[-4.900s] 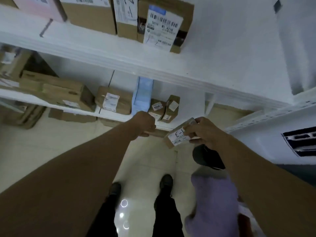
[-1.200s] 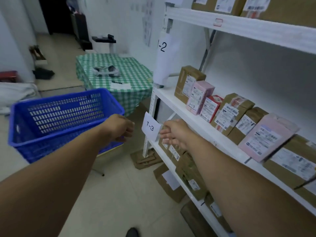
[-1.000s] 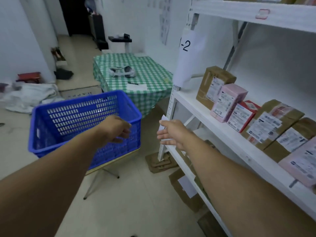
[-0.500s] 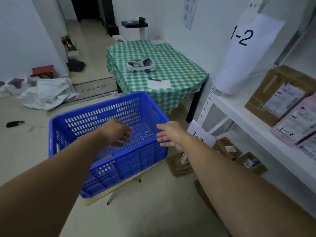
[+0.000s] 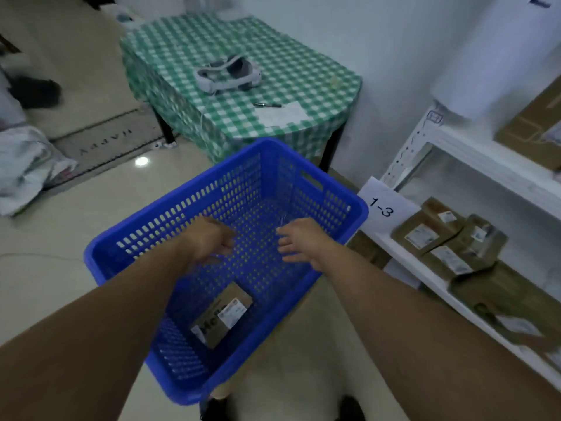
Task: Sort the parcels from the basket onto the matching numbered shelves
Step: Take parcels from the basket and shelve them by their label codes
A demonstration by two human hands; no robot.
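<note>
- A crumpled white sack (image 5: 27, 168) lies on the floor, well out to the left of the left hand (image 5: 209, 241) and beside a grey doormat (image 5: 103, 141).
- The left hand hangs over the blue basket (image 5: 94, 262) with its fingers loosely curled, holding nothing.
- A single parcel (image 5: 221, 317), a brown box with a white label, lies flat on the basket floor. It is nearer the person than either hand, between the two forearms.
- Beyond both hands, past the basket's far rim, stands a table (image 5: 170, 95) under a green checked cloth. It carries a grey headset (image 5: 229, 74), a pen (image 5: 267, 105) and a white paper slip (image 5: 280, 115).
- The right hand (image 5: 299, 241) is level with the left one and apart from it, also over the basket. Its fingers are relaxed and slightly spread, and it is empty.
- Right of the right hand, just past the basket's corner, a paper sign (image 5: 384, 206) reads "1-3" at the end of a white shelf unit (image 5: 485, 165).
- Further right, brown shelved boxes (image 5: 449, 241) lie on the lower shelf behind that sign.
</note>
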